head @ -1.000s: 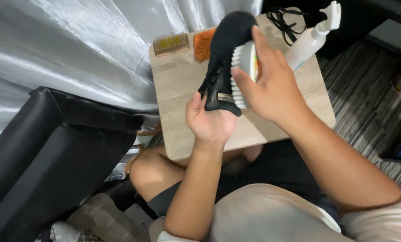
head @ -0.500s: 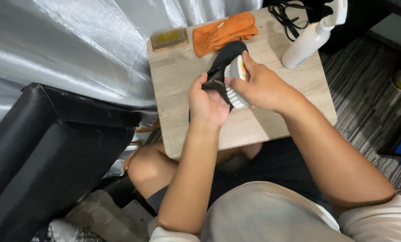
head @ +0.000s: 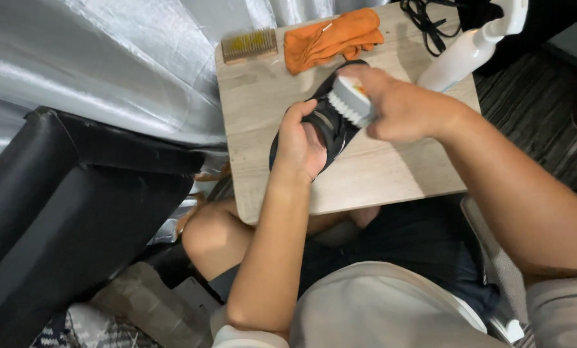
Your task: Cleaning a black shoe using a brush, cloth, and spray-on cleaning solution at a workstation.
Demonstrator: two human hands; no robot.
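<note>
- Shoe [head: 324, 125], black, lay over the small wooden table [head: 391, 174], tilted so its side faced the brush.
- Left hand [head: 299, 145] was clamped round its rear end, steadying it.
- Right hand [head: 401, 106] was closed on a white-bristled brush [head: 351, 101], bristles pressed to the shoe.
- Orange cloth [head: 330, 38], second brush [head: 248, 45] and white spray bottle [head: 469, 48] sat along the table's far edge, within reach.

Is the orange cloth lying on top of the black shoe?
No, the orange cloth lies on the wooden table beyond the black shoe, which the left hand holds.
</note>
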